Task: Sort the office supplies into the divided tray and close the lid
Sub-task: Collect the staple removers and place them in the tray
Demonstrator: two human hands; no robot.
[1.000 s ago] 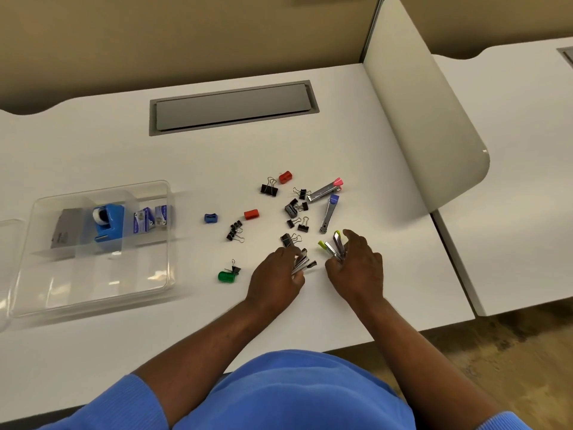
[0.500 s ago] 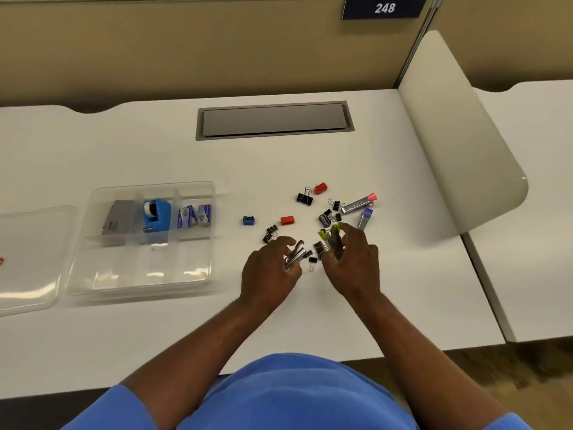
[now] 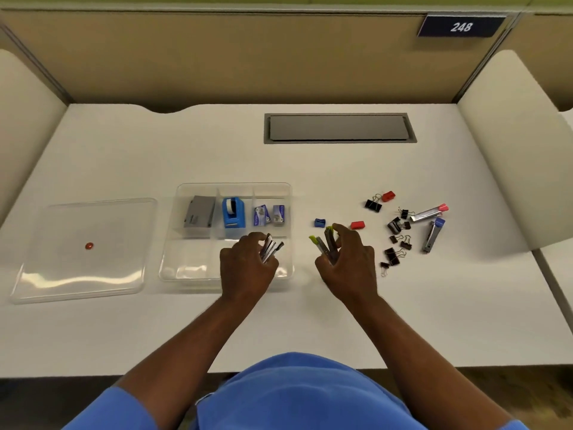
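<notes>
Centre frame: left hand (image 3: 248, 265) grip pinches metal tools (image 3: 270, 251) over tray (image 3: 186, 270); right hand (image 3: 347, 262) grip pinches green-tipped tools (image 3: 324, 245) beside it.

— How do the arms lie?
— Both forearms reach forward, bare from the blue sleeves (image 3: 114, 408), knuckles up.
— And the hands?
— The left hand (image 3: 248, 263) curls its fingers round a silver bundle (image 3: 270, 250). The right hand (image 3: 348, 262), apart from the left, pinches a yellow-tipped bundle (image 3: 327, 246) between thumb and fingertips.
</notes>
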